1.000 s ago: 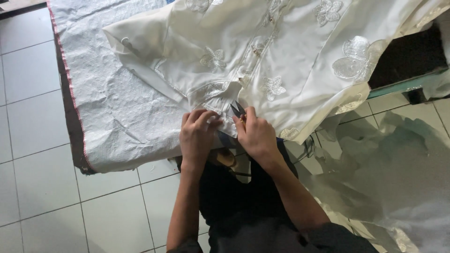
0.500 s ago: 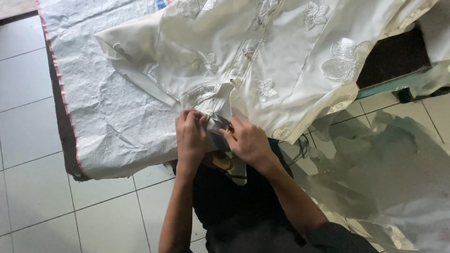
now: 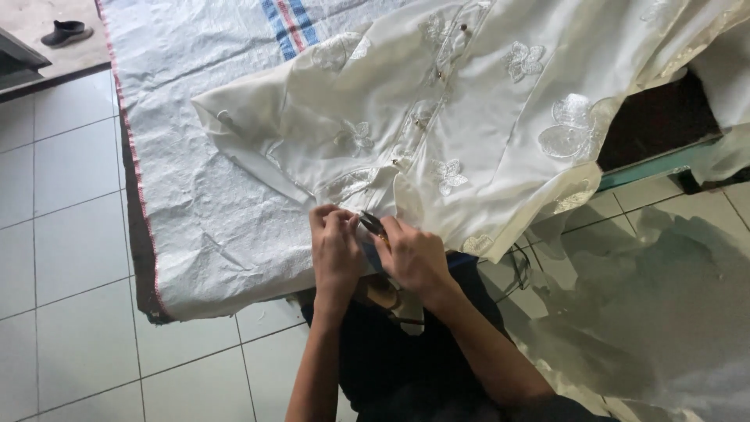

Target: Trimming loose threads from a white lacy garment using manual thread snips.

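Close below the camera, my left hand (image 3: 336, 250) pinches the hem of the cream embroidered garment (image 3: 437, 133) at the table's near edge, fingers clenched on the fabric. Beside it, touching, my right hand (image 3: 414, 256) grasps small dark thread snips (image 3: 372, 224), whose blades point into the seam between both hands. I judge that a nick is the risk: the satin bunches under the tips, so a closing cut could catch cloth instead of thread. Farther out, the garment spreads across a white woven sack sheet (image 3: 203, 219), with lace flowers (image 3: 574, 133) toward the far side.
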